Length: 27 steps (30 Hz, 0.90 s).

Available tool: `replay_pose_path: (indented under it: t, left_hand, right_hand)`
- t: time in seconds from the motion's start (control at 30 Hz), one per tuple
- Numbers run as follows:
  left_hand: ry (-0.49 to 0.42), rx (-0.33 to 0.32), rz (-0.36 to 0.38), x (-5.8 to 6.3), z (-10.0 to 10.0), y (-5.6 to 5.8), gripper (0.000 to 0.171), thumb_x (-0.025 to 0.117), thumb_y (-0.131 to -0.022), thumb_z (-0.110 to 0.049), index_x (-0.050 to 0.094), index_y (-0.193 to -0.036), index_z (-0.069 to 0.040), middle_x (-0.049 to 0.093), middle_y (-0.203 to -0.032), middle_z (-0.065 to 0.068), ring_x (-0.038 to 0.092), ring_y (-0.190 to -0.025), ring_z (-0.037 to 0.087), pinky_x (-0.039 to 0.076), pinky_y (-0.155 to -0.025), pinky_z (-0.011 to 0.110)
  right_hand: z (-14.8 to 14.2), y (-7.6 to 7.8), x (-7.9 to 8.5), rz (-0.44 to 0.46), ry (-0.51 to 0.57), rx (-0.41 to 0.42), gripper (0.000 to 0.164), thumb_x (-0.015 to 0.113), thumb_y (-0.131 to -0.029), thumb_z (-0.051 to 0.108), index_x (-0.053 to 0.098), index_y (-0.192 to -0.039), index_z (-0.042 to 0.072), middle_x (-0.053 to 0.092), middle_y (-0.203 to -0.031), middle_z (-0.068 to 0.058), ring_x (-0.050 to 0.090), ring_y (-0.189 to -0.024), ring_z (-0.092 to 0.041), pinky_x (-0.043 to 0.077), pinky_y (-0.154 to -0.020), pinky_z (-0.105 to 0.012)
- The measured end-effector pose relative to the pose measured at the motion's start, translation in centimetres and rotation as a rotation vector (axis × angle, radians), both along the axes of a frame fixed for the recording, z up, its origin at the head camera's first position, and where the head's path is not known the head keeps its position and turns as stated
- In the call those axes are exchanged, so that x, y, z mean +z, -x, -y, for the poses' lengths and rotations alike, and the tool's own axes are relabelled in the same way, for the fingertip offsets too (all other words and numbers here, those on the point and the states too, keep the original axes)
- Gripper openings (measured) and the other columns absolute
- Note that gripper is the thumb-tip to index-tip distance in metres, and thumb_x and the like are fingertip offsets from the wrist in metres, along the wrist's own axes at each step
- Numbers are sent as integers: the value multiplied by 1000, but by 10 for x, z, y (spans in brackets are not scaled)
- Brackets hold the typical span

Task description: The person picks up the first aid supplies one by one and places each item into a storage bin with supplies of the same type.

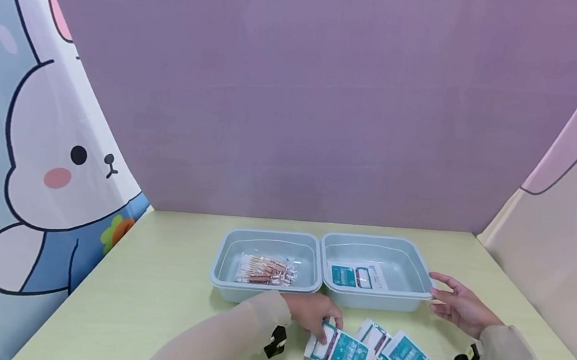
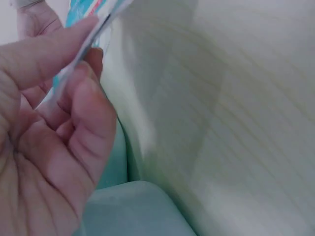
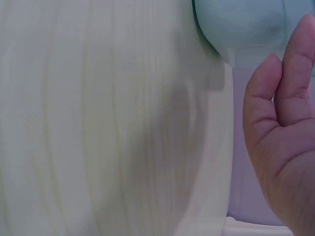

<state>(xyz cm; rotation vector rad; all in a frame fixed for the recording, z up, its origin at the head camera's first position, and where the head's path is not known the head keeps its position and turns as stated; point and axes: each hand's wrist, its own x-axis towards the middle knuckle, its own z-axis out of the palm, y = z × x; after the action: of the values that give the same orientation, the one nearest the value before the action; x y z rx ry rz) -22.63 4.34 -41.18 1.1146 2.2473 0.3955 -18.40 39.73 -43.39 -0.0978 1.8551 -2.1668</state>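
My left hand (image 1: pixel 315 314) pinches one end of a flat teal-and-white printed packet (image 1: pixel 348 356) between thumb and fingers. The left wrist view shows the packet (image 2: pixel 81 51) edge-on in that pinch. Two similar packets, an upper one (image 1: pixel 409 359) overlapping a lower one (image 1: pixel 374 336), lie on the table to its right. My right hand (image 1: pixel 461 306) is at the right corner of a pale blue bin (image 1: pixel 376 301), its fingers extended with the tips right at the rim. Inside this bin lies another teal-and-white packet (image 1: pixel 344 276).
A matching bin (image 1: pixel 234 294) stands close on the left, holding a clear-wrapped bunch of thin brownish sticks (image 1: pixel 267 271). Both bins sit on a pale wood-grain table (image 1: pixel 169 285). A purple backdrop (image 1: pixel 298 98) rises behind, with cartoon-printed cloth (image 1: pixel 58 136) at the sides.
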Motion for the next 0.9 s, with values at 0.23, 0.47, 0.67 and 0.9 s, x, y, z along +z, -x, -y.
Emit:
replay_pose_path:
  t: [0.23, 0.47, 0.67, 0.9]
  left_hand:
    - [-115, 5, 121, 6, 1, 0, 30, 71, -83, -2, 68, -111, -12, 58, -80, -8, 46, -52, 7, 42, -48, 19]
    - [-197, 6, 172, 13, -2, -2, 28, 70, -83, 3, 67, -109, -5, 59, -74, -8, 41, -45, 6, 38, -44, 19]
    - [-197, 5, 164, 15, -2, -4, 26, 70, -83, 3, 67, -108, -4, 57, -73, -8, 42, -44, 6, 39, -44, 19]
    - [-188, 22, 130, 21, -2, -3, 29, 71, -83, 0, 67, -111, -7, 60, -77, -8, 44, -46, 7, 43, -47, 23]
  right_hand:
    - [-1, 0, -2, -3, -8, -8, 31, 54, -99, 12, 61, -107, 40, 65, -100, 1, 67, -78, -16, 52, -79, -29]
    - [-1, -1, -3, -3, -19, -14, 31, 53, -99, 12, 60, -107, 41, 65, -100, 2, 67, -78, -17, 53, -79, -29]
    - [0, -1, -2, -1, -12, -12, 30, 54, -99, 13, 61, -107, 41, 65, -99, 2, 67, -78, -16, 53, -79, -29]
    - [1, -1, 0, -5, -2, 16, 31, 52, -100, 13, 61, -108, 41, 65, -83, 0, 65, -72, -12, 53, -76, -30]
